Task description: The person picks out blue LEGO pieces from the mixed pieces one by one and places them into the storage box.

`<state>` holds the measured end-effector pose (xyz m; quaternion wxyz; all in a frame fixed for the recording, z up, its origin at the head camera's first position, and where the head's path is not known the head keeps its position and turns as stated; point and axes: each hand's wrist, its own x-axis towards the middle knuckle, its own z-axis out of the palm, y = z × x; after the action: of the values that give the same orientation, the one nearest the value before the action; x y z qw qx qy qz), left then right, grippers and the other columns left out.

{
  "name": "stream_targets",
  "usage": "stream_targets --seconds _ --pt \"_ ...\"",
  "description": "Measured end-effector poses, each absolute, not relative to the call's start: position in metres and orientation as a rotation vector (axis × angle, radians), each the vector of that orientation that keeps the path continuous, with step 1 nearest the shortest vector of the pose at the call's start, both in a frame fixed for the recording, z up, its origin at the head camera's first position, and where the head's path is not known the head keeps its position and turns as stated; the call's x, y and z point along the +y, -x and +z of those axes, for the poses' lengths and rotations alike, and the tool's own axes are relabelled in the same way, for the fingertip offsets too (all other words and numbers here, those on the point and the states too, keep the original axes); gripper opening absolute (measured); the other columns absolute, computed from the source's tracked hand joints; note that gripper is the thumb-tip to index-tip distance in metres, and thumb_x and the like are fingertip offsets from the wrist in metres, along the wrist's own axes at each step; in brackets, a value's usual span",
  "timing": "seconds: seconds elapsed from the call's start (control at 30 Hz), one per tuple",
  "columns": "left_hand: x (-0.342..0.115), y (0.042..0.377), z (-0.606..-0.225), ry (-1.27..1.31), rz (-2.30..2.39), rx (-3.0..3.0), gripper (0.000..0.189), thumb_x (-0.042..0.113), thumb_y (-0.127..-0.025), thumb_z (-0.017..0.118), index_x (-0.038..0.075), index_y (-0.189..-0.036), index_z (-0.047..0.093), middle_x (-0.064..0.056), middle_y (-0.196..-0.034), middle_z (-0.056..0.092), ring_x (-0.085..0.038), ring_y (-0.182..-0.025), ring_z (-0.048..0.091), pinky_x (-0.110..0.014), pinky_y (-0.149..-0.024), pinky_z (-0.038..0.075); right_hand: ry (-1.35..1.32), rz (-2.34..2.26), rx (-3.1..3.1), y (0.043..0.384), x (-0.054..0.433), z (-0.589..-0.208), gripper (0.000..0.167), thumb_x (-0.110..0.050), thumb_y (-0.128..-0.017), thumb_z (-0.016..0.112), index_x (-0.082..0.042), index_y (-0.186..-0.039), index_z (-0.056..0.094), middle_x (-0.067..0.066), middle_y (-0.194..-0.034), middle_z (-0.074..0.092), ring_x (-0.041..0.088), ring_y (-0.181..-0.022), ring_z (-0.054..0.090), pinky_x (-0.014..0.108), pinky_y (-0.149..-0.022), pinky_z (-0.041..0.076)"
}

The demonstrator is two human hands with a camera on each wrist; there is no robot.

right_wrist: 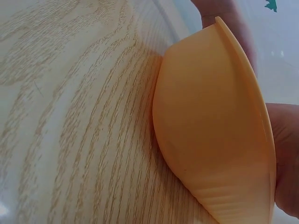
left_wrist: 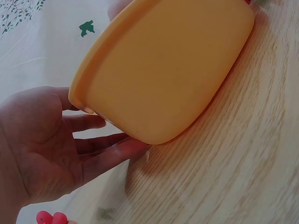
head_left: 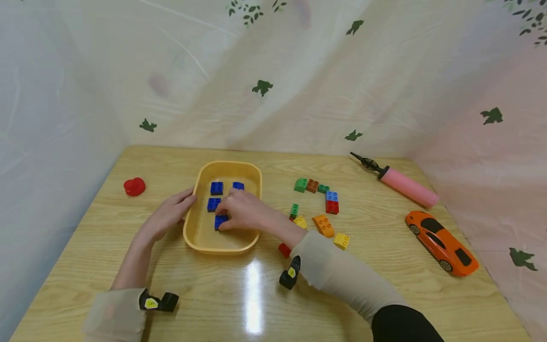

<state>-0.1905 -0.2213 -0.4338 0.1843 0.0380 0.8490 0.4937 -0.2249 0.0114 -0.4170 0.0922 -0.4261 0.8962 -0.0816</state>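
A yellow-orange plastic tray [head_left: 222, 245] stands on the table, several blue toy building bricks inside. My left hand [head_left: 171, 211] holds its left side, one digit over the rim and the other fingers along the outer wall [left_wrist: 159, 79]. Reaching in from the right, my right hand [head_left: 243, 209] pinches a blue brick [head_left: 220, 222] between thumb and fingers near the tray floor. Other blue bricks lie at the back left [head_left: 216, 188], middle left [head_left: 213, 204] and back right. In the right wrist view the tray wall [right_wrist: 210, 116] hides my right fingertips.
Right of the tray lie loose bricks: green [head_left: 301, 185], brown [head_left: 313, 185], light blue [head_left: 331, 196], red [head_left: 332, 207], orange [head_left: 323, 225] and yellow [head_left: 341, 241]. Farther right are a pink hand pump [head_left: 408, 186] and an orange toy car [head_left: 441, 243]. A red object [head_left: 134, 186] sits far left.
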Motion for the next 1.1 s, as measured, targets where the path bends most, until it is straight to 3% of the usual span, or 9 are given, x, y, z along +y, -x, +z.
stream_targets --seconds 0.2,0.37,0.67,0.9,1.1 --pt "-0.222 0.189 -0.435 -0.105 1.415 2.399 0.065 0.042 -0.113 0.032 0.005 -0.164 0.018 -0.030 -0.164 0.030 -0.041 -0.134 0.055 -0.045 -0.096 0.060 1.256 -0.291 2.658 0.225 0.012 -0.416 0.041 -0.048 -0.090 0.078 -0.021 -0.120 0.078 -0.010 -0.105 0.076 0.012 -0.096 0.052 0.024 -0.083 0.042" --pt "-0.223 0.189 -0.438 -0.092 1.402 2.402 0.065 0.042 -0.113 0.032 0.005 -0.164 0.018 -0.030 -0.164 0.031 -0.041 -0.134 0.055 -0.044 -0.095 0.060 1.238 -0.470 2.647 0.231 0.021 -0.412 0.039 -0.045 -0.093 0.076 -0.017 -0.120 0.078 -0.006 -0.109 0.078 0.012 -0.103 0.057 0.025 -0.091 0.048" --pt "-0.229 0.188 -0.439 -0.074 1.391 2.411 0.066 0.043 -0.112 0.035 0.007 -0.165 0.018 -0.028 -0.165 0.031 -0.040 -0.135 0.054 -0.044 -0.097 0.060 1.149 -0.812 2.669 0.245 0.067 -0.398 0.041 -0.042 -0.095 0.074 -0.016 -0.128 0.074 -0.001 -0.128 0.073 0.020 -0.125 0.059 0.041 -0.112 0.048" --pt "-0.238 0.185 -0.444 -0.075 1.393 2.422 0.069 0.049 -0.111 0.037 0.012 -0.166 0.018 -0.024 -0.169 0.024 -0.043 -0.142 0.047 -0.047 -0.100 0.058 1.012 -0.854 2.768 0.257 0.121 -0.394 0.049 -0.046 -0.096 0.071 -0.020 -0.137 0.067 0.001 -0.142 0.064 0.025 -0.138 0.051 0.050 -0.114 0.047" --pt "-0.252 0.193 -0.434 -0.153 1.411 2.560 0.065 0.042 -0.112 0.038 0.009 -0.165 0.020 -0.030 -0.156 0.043 -0.046 -0.132 0.056 -0.053 -0.102 0.056 0.897 -0.830 2.867 0.268 0.182 -0.399 0.058 -0.043 -0.096 0.072 -0.017 -0.146 0.059 0.010 -0.151 0.056 0.034 -0.143 0.045 0.059 -0.117 0.041"
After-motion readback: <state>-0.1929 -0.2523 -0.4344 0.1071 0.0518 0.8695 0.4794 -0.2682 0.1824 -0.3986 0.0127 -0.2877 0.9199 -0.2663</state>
